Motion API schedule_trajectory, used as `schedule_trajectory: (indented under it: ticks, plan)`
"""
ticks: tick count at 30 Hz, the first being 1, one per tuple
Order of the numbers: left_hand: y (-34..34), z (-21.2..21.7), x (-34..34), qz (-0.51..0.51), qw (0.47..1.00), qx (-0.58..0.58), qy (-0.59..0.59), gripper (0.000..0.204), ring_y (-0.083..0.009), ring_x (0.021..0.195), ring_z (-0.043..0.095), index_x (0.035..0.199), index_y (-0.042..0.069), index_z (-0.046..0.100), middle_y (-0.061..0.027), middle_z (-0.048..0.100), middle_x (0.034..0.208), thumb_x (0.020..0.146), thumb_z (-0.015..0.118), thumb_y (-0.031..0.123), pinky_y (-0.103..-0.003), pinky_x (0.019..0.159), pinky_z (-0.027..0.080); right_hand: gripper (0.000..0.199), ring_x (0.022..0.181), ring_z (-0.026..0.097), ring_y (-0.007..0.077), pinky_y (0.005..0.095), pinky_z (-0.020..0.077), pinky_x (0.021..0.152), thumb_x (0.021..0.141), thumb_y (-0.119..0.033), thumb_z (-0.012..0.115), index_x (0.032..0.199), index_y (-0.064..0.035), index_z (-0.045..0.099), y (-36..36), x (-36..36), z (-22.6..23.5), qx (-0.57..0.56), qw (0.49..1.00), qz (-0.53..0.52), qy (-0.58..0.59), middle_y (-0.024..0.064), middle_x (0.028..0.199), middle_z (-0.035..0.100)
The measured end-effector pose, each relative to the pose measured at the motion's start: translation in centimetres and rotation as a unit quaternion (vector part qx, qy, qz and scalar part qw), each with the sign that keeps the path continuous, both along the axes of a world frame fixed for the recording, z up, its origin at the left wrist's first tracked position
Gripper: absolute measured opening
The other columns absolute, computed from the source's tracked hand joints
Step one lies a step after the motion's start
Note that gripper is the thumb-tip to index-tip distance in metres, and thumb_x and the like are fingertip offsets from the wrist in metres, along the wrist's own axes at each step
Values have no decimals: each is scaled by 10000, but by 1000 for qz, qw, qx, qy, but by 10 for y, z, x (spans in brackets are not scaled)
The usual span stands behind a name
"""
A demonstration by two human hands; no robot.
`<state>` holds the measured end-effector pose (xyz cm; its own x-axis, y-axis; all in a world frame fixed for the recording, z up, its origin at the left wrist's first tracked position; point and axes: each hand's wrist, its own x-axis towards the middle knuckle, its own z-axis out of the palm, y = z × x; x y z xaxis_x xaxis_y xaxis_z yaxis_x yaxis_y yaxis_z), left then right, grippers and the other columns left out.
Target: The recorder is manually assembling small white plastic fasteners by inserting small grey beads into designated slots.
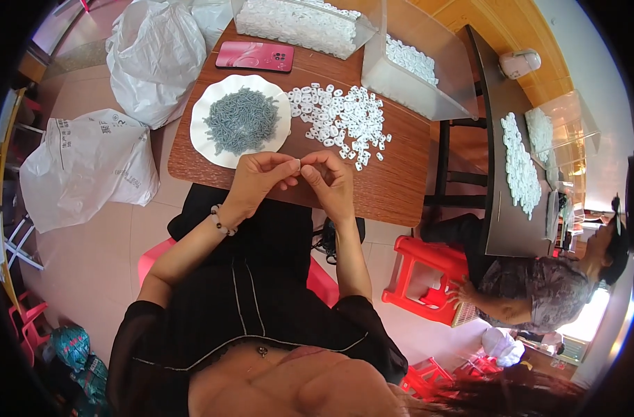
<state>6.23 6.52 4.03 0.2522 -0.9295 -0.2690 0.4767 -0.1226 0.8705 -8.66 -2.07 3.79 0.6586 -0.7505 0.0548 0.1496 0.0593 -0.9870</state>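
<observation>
My left hand (259, 182) and my right hand (333, 186) meet at the table's near edge, fingertips pinched together. Between them a small white piece (297, 165) just shows; the fingers cover most of it. Right behind my left hand stands a white scalloped plate (200, 136), heaped with small grey-blue rod-like pieces (243, 119). Beyond my right hand, many small white plastic pieces with dark holes (344, 115) lie loose on the brown wooden table (400, 177).
A pink phone (254, 57) lies behind the plate. Two clear bins (299, 28) (417, 76) of white pieces stand at the back. White sacks (87, 170) fill the left floor. On the right, a person (539, 292) sits by a dark table (494, 229) and red stool (428, 278).
</observation>
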Motion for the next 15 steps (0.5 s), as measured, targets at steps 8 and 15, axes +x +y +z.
schedule_trajectory:
  ticks: [8, 15]
  plan:
    - [2, -15, -5, 21, 996, -38, -77, 220, -83, 699, 645, 1028, -28, 674, -58, 694, 830, 912, 640, 155, -187, 595, 488, 157, 744, 541, 27, 176, 437, 668, 891, -132, 678, 964, -3, 625, 2, 0, -1, -10, 997, -18, 71, -22, 839, 629]
    - [3, -8, -5, 2, 992, -22, -121, 194, -73, 689, 637, 1001, -20, 676, -58, 696, 817, 920, 620, 147, -194, 597, 485, 132, 687, 536, 15, 170, 426, 608, 904, -124, 658, 901, 6, 630, -3, -1, 7, -50, 990, -10, 134, -20, 751, 627]
